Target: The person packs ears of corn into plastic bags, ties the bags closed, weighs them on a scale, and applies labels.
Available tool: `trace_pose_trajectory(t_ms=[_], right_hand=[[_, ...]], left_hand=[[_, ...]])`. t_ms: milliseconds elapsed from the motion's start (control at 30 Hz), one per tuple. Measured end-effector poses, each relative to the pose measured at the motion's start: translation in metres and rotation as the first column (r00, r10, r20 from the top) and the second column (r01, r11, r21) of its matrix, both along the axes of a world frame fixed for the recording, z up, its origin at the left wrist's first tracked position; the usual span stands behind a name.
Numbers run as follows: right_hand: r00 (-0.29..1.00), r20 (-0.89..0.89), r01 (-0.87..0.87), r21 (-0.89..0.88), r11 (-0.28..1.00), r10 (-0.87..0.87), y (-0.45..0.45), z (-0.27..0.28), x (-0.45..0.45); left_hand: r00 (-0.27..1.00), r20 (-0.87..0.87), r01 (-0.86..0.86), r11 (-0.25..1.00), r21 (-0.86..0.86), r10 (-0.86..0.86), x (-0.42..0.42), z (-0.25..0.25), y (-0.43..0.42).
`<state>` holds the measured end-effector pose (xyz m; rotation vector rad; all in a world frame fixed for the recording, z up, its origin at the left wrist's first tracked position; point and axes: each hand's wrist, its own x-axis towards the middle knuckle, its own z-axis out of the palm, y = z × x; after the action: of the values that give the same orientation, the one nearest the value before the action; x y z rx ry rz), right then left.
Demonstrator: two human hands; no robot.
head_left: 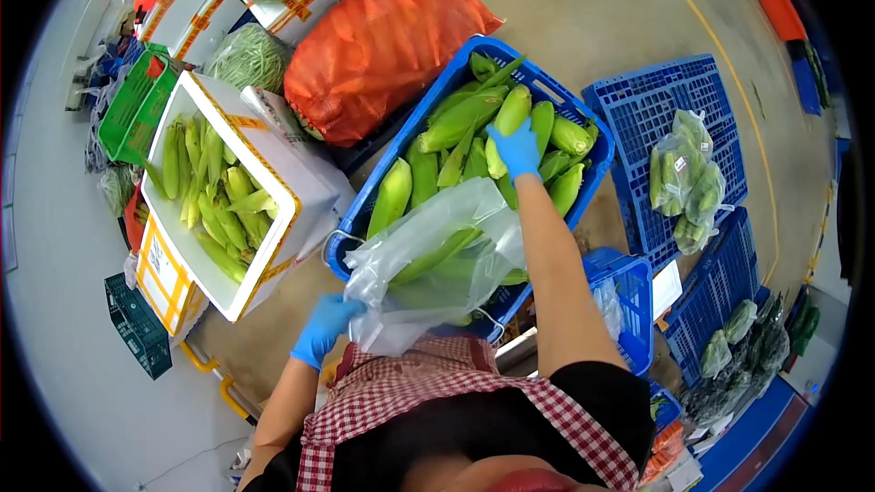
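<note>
A blue crate (428,109) full of green-husked corn stands in front of me. My right hand (517,148), in a blue glove, is closed around an ear of corn (511,118) on top of the pile. My left hand (326,323), also gloved in blue, grips the edge of a clear plastic bag (383,310). The bag spreads over the near part of the crate. Green corn shows inside or through it; which one I cannot tell. My right fingertips are partly hidden behind the glove's back.
To the left, a white foam box (292,205) holds more corn. A red mesh sack (383,46) lies beyond the crate. At right, bagged produce (685,173) rests on a blue pallet (629,118). A smaller blue crate (638,319) stands near my right elbow.
</note>
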<state>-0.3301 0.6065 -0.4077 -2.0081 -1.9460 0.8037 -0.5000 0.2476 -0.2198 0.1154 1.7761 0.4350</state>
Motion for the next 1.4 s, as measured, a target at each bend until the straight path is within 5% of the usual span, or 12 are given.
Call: trace_pose_trajectory(t_ms=[100, 167, 300, 567, 733, 833, 900, 967, 1033, 1133, 1233, 1400], right_hand=[[0.976, 0.215, 0.067, -0.207, 0.976, -0.021, -0.002, -0.02, -0.011], [0.941, -0.218, 0.135, -0.455, 0.88, -0.258, 0.006, -0.035, 0.002], [-0.132, -0.583, -0.285, -0.752, 0.594, -0.801, -0.006, 0.039, 0.033], [0.409, -0.908, -0.626, -0.206, 0.752, 0.092, -0.178, 0.106, 0.074], [0.475, -0.29, -0.875, -0.254, 0.412, 0.831, -0.168, 0.108, 0.069], [0.633, -0.755, -0.773, -0.605, 0.188, 0.174, -0.114, 0.153, 0.014], [0.658, -0.751, -0.632, -0.514, 0.58, 0.051, -0.107, 0.147, -0.058], [0.838, -0.32, -0.529, -0.286, 0.799, 0.441, -0.132, 0.056, -0.112], [0.974, -0.195, -0.196, -0.452, 0.87, 0.118, -0.193, -0.066, -0.142], [1.0, 0.0, 0.011, -0.582, 0.813, -0.014, -0.212, 0.007, -0.153], [0.698, -0.552, 0.013, -0.627, 0.779, -0.456, -0.204, -0.012, -0.14], [0.011, -0.586, -0.48, -0.714, 0.51, -0.81, -0.146, 0.097, -0.039]], left_hand=[[0.993, -0.004, 0.117, 0.992, -0.037, -0.117, 0.0, 0.008, -0.003], [0.996, 0.07, 0.058, 0.998, 0.028, -0.06, 0.004, 0.022, 0.003], [0.886, 0.405, -0.352, 0.896, 0.272, 0.225, 0.002, 0.023, 0.016], [0.16, 0.931, -0.84, 0.541, -0.045, 0.327, 0.017, 0.015, 0.019], [0.56, 0.817, -0.473, 0.863, 0.179, 0.138, 0.012, 0.042, 0.009], [0.611, 0.725, -0.439, 0.898, -0.023, 0.317, 0.028, 0.01, -0.026], [0.647, 0.719, -0.374, 0.927, 0.009, 0.254, 0.04, -0.002, -0.046], [0.582, 0.733, -0.48, 0.876, -0.042, 0.353, 0.046, 0.006, -0.047], [0.622, 0.712, -0.469, 0.883, 0.005, 0.326, 0.039, 0.023, -0.045], [0.752, 0.627, -0.319, 0.945, 0.074, 0.204, 0.032, 0.027, -0.06], [0.681, 0.657, -0.504, 0.858, 0.102, 0.323, 0.024, 0.053, -0.052], [0.786, 0.511, -0.485, 0.859, 0.163, 0.347, 0.022, 0.05, -0.041]])
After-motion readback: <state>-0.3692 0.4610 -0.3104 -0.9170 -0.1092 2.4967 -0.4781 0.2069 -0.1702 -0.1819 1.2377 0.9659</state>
